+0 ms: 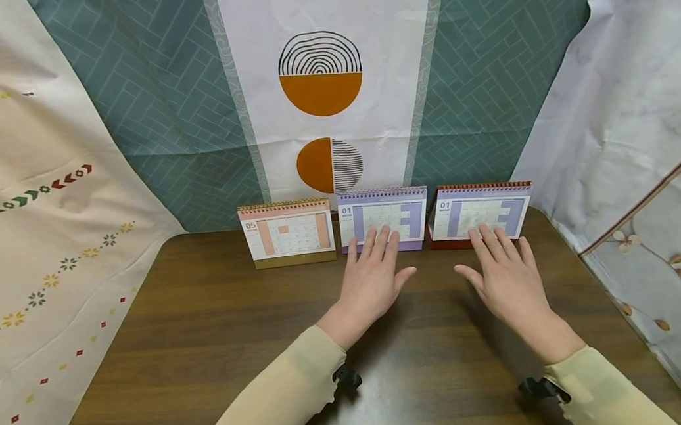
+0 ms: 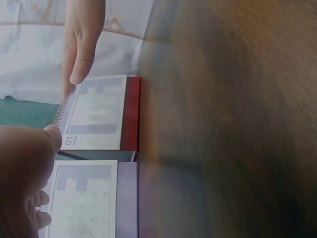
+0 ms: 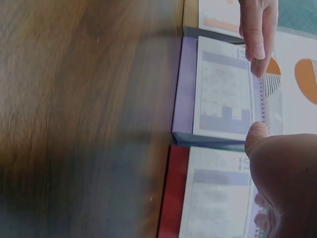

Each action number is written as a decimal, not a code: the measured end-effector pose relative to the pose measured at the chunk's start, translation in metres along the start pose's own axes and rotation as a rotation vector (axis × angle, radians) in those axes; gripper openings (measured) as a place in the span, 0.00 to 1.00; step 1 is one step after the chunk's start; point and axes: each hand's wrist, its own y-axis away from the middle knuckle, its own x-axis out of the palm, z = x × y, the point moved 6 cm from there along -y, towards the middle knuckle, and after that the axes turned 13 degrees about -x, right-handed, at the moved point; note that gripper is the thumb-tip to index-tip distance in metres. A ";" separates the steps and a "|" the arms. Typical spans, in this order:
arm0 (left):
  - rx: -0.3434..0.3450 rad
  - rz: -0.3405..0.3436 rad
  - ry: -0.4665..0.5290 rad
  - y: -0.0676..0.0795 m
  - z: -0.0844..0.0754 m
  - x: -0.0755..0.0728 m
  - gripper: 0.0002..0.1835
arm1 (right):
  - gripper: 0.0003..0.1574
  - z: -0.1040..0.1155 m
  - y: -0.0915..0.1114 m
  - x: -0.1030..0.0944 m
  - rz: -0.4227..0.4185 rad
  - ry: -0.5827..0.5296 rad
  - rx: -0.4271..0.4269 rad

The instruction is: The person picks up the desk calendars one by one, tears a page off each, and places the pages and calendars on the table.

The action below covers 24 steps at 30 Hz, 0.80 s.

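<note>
Three desk calendars stand in a row at the back of the table. The left one point(image 1: 294, 234) has orange panels and a tan base, and reads 05. In the middle stands a purple-based calendar point(image 1: 383, 211) reading 01. The right calendar point(image 1: 465, 212), also 01, has purple panels on a red base point(image 3: 173, 198). My left hand point(image 1: 375, 277), palm down with fingers spread, reaches toward the middle calendar. My right hand point(image 1: 510, 278) is spread likewise before the right calendar. Both hold nothing; whether the fingertips touch the pages I cannot tell.
The brown wooden table point(image 1: 220, 352) spreads out in front of the calendars. Behind them hangs a teal and white cloth point(image 1: 179, 105) with orange shapes. Patterned pale cloths border the left side point(image 1: 40, 246) and the right side point(image 1: 624, 120).
</note>
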 end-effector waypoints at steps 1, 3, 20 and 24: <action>0.002 0.000 0.000 -0.001 -0.001 0.001 0.43 | 0.51 -0.002 0.001 0.000 0.002 -0.002 0.006; 0.005 0.001 0.001 -0.002 -0.004 0.002 0.43 | 0.51 -0.007 0.002 0.001 0.012 -0.005 0.017; 0.029 0.041 0.047 -0.013 -0.031 0.005 0.43 | 0.51 -0.043 0.013 0.001 0.043 -0.030 0.099; 0.030 0.054 0.066 -0.017 -0.037 0.007 0.43 | 0.51 -0.052 0.014 0.002 0.044 -0.050 0.114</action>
